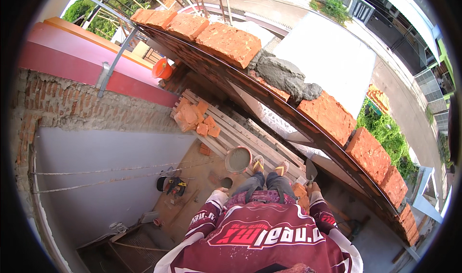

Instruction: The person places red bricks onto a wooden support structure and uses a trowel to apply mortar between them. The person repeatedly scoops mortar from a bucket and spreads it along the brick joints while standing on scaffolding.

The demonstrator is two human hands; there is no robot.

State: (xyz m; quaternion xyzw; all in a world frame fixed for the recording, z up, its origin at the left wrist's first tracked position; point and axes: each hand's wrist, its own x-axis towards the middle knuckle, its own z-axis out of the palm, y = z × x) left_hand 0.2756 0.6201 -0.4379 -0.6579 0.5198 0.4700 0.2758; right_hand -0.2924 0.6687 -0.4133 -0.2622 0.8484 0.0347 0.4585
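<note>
In my right hand (314, 188) is a trowel (311, 171), its blade pointing forward beside the wall. My left hand (221, 194) hangs low by my left thigh, close to a small round grey shape (226, 182); its fingers are too small to make out. Ahead of my feet sits a bucket of grey mortar (238, 159) on the planks. The brick wall (332, 114) curves across the view in front of me. Wet mortar (281, 74) is heaped in a gap in its top course, between two orange bricks. A thin string runs along that course.
I stand on wooden planks (226, 128) in sandals. Loose and broken bricks (190, 115) lie ahead to the left, and more bricks (301, 196) by my right leg. An orange bucket (162, 69) stands farther off. Power tools (177, 185) lie lower left. Beyond the wall is a street.
</note>
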